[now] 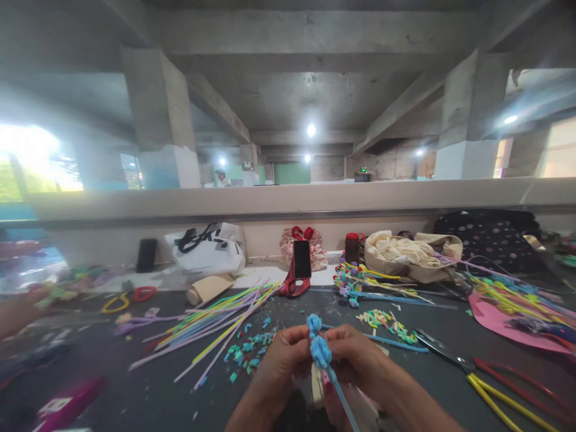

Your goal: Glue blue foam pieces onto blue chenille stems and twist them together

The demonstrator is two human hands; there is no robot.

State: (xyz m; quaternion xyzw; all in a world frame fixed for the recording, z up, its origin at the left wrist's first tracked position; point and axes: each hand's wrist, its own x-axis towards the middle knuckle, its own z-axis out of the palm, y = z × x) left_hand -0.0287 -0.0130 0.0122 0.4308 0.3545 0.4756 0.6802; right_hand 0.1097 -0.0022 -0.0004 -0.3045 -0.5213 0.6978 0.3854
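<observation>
In the head view a blue pipe-cleaner piece (321,353) is held near the bottom middle, with two fluffy knotted clusters and a stem slanting down to the right. My left hand (288,351) pinches it from the left, at the gap between the clusters. From the right, my right hand (353,354) closes its fingers on the same piece. A blue pipe-cleaner stem (396,344) extends to the right behind my right hand. Small blue and green cut bits (247,351) lie beside my left hand. Some fingertips are hidden behind the clusters.
Loose coloured pipe cleaners (216,327) fan out at left. Large scissors (468,366) with red and yellow handles lie at right. Finished stems (351,282), a phone (302,259), a white bag (209,249) and a cloth bag (405,255) line the back. Another person's arm (13,312) blurs at left.
</observation>
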